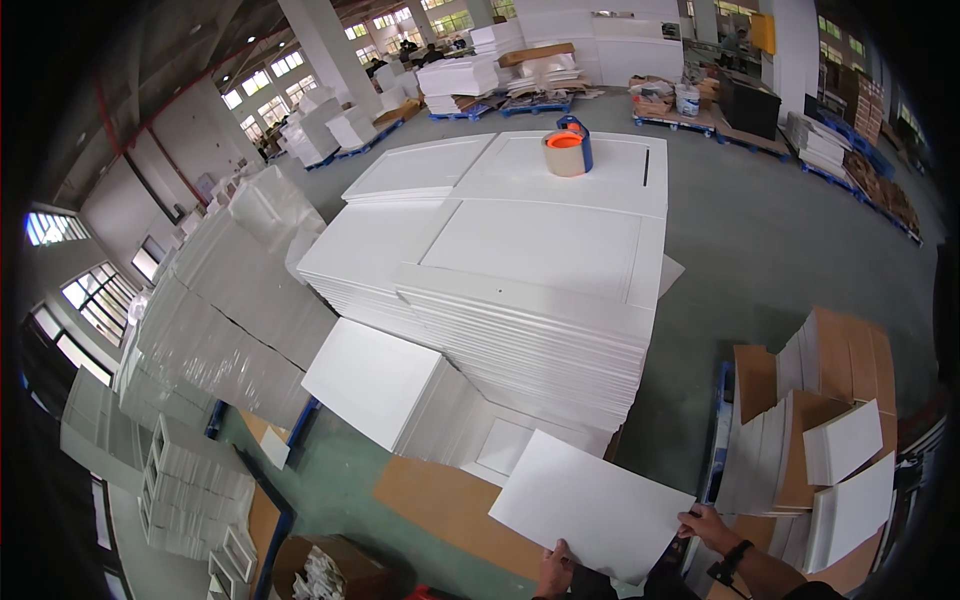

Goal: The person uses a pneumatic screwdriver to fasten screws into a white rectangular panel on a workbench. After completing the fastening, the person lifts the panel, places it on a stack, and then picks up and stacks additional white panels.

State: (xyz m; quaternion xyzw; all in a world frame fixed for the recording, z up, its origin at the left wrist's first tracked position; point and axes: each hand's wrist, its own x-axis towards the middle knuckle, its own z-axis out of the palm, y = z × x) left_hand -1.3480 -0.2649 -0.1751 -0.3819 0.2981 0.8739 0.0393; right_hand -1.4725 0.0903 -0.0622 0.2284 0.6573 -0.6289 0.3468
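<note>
A flat white rectangular sheet (590, 503) is held low in front of me, tilted, above a brown cardboard sheet (445, 505). My left hand (555, 568) grips its near bottom edge. My right hand (708, 527), with a dark wristband, holds its right corner. Just beyond the sheet a white panel (375, 380) leans against a tall stack of white panels (540, 330).
A roll of tape with an orange core and a blue dispenser (568, 148) sits on top of the far stack. Wrapped white stacks (235, 300) stand at left. Brown and white boards (830, 430) are piled at right. Grey floor (780, 240) and pallets lie beyond.
</note>
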